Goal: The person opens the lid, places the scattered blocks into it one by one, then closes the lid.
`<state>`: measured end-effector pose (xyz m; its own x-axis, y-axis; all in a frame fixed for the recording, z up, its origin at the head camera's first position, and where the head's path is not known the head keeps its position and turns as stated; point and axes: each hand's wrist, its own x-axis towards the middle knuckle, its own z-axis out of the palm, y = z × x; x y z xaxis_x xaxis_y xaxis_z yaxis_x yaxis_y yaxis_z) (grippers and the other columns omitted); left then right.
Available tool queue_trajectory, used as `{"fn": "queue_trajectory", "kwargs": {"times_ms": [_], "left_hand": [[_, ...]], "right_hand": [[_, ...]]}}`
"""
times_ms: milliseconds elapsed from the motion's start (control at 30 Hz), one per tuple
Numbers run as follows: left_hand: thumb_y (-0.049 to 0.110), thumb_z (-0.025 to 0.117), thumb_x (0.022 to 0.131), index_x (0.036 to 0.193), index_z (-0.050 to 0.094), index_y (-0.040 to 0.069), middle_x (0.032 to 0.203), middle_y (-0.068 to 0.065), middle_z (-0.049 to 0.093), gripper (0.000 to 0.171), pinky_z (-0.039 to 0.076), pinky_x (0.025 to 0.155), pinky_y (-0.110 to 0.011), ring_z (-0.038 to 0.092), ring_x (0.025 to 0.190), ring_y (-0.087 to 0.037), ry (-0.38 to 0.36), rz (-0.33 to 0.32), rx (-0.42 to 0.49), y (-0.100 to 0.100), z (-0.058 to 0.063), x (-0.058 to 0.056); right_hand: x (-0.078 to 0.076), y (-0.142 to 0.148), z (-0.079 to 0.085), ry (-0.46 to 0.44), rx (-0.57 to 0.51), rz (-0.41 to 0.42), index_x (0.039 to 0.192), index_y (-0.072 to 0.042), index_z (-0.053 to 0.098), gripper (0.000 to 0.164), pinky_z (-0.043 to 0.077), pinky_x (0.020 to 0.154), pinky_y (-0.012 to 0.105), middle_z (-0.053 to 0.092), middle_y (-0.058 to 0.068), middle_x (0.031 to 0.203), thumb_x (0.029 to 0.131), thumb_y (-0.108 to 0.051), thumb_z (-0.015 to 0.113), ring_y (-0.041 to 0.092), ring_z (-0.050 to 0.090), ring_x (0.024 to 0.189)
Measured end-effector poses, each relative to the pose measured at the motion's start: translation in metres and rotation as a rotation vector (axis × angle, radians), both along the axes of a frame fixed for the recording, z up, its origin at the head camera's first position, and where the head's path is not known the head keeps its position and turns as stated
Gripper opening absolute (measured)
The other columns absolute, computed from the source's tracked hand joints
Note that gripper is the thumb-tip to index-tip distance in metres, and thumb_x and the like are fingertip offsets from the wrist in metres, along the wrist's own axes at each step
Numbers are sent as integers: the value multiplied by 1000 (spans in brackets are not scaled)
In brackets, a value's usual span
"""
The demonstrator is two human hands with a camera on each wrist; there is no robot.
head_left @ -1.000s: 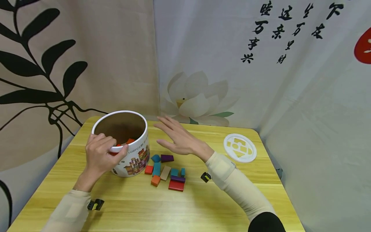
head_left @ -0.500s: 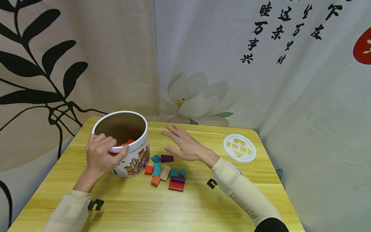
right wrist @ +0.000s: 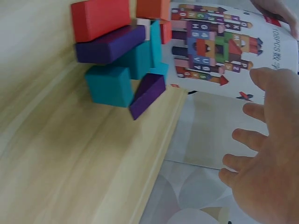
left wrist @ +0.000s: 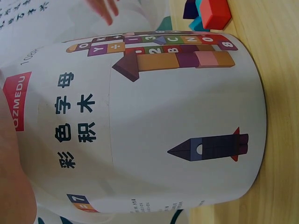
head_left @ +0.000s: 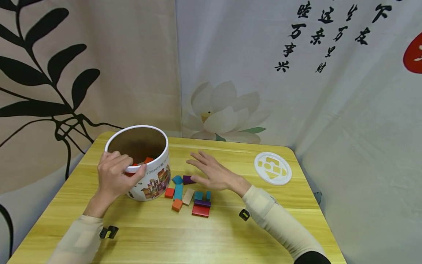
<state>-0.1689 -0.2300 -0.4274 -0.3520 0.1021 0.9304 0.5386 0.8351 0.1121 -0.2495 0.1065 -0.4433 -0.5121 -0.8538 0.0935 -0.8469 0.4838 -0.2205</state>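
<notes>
So the left hand [head_left: 115,172] has a proper grip on the big white tub [head_left: 155,181]: fingers curled over the edge at about 7 o'clock on the rim, thumb down the outside. The tub's standing on the table towards 9 o'clock in the head view, and you can see some orange-red blocks [head_left: 148,160] inside it.

The right hand [head_left: 214,174] is holding nothing, fingers loosely spread and pretty straight, out at 3 o'clock from the tub. Its thumb covers the end of a purple block [head_left: 188,179] from the head view, but I honestly can't tell how high it's hovering; the right wrist view makes it look apart from the pile.

The loose blocks are all at 4 o'clock from the tub. There's a tan block [head_left: 188,197] in the middle, an orange block [head_left: 177,205] at its 7 o'clock, a small red block [head_left: 169,193] near 9, and a red slab [head_left: 200,211] at 4 or 5 with a purple bar [head_left: 202,203] right beside it. A few blue pieces [head_left: 178,191] are mixed in.

Further out, a white cut-out disc [head_left: 273,168] lies on the wooden table [head_left: 230,238], 3 o'clock from the right hand. Printed cloth [head_left: 224,44] hangs behind at 12.
</notes>
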Motion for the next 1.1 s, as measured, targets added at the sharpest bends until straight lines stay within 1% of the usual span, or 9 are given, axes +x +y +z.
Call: {"fn": "queue_trajectory", "kwargs": {"times_ms": [133,367,567,867,1000,1100], "left_hand": [[49,60,83,49,37,15,43,2,36,53,29,57,-48,33,47,-22,2,-3,2,0,0,0],[49,59,83,49,36,16,43,1,36,53,29,57,-49,34,47,-22,8,-4,5,1,1,0],[48,60,82,49,36,15,43,1,36,52,29,56,-48,33,47,-22,13,0,6,1,1,1],[48,60,82,49,36,15,43,1,36,52,28,57,-48,32,47,-22,11,-5,6,1,2,1],[48,60,82,49,37,16,43,1,36,52,28,57,-48,32,48,-21,6,-4,-1,1,2,0],[48,60,82,49,37,16,43,1,37,52,29,57,-48,33,48,-22,3,-4,0,0,1,0]], "right_hand": [[2,5,-8,-18,33,-7,162,-20,36,64,17,121,55,20,10,169,107,-53,40,28,4,153],[5,14,-23,-32,58,26,159,-16,40,61,21,119,56,24,12,167,108,-48,42,33,10,152],[9,21,-32,-72,80,6,157,-14,43,61,24,119,55,28,12,166,107,-48,44,33,14,152],[15,35,-44,-72,94,10,152,-7,50,61,28,118,53,39,17,159,104,-46,52,37,26,148],[17,36,-49,-60,93,22,146,-7,56,58,31,117,48,48,15,152,102,-44,57,30,37,142],[17,37,-53,-38,92,35,141,-8,61,53,35,115,43,55,11,144,100,-43,61,23,45,135]]}}
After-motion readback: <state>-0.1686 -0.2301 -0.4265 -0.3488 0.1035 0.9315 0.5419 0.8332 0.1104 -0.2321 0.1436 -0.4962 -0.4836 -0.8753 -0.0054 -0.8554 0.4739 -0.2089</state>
